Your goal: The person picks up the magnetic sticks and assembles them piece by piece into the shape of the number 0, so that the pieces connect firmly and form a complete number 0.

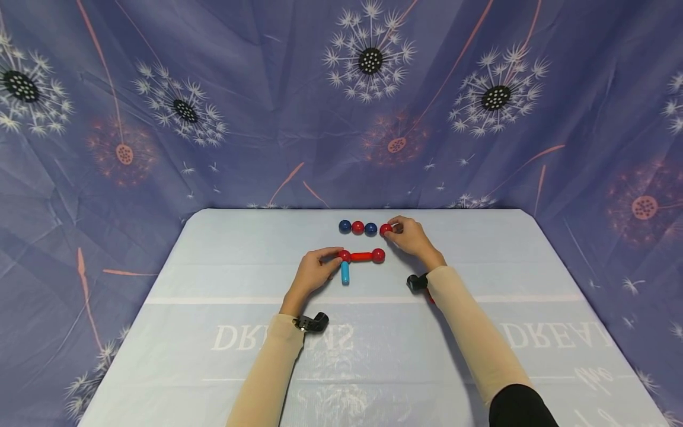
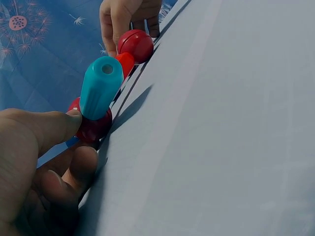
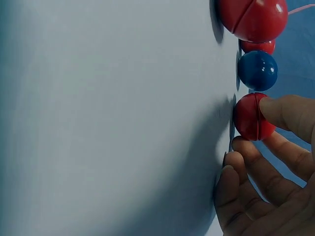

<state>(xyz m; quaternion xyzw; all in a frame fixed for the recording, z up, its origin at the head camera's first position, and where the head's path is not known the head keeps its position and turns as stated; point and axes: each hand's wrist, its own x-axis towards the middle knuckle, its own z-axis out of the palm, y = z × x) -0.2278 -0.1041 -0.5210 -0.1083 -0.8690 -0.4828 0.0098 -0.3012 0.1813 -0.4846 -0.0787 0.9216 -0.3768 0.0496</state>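
Observation:
My left hand [image 1: 313, 271] pinches a red ball [image 1: 345, 256] at the corner of a joined piece. From that ball a red rod [image 1: 361, 257] runs right to a second red ball [image 1: 378, 255]. A light blue rod [image 1: 345, 274] points from the same corner toward the near side; the left wrist view shows its end [image 2: 101, 81] close up. Farther back, my right hand [image 1: 413, 237] holds another red ball [image 3: 253, 117] between thumb and fingers. This ball is at the right end of a row, beside a dark blue ball [image 1: 370, 229].
The row continues left with a red ball [image 1: 358, 228] and a dark blue ball [image 1: 345, 226]. Something red [image 1: 431, 298] shows partly from under my right wrist. A patterned curtain [image 1: 277, 118] hangs behind the white-covered table [image 1: 213, 267].

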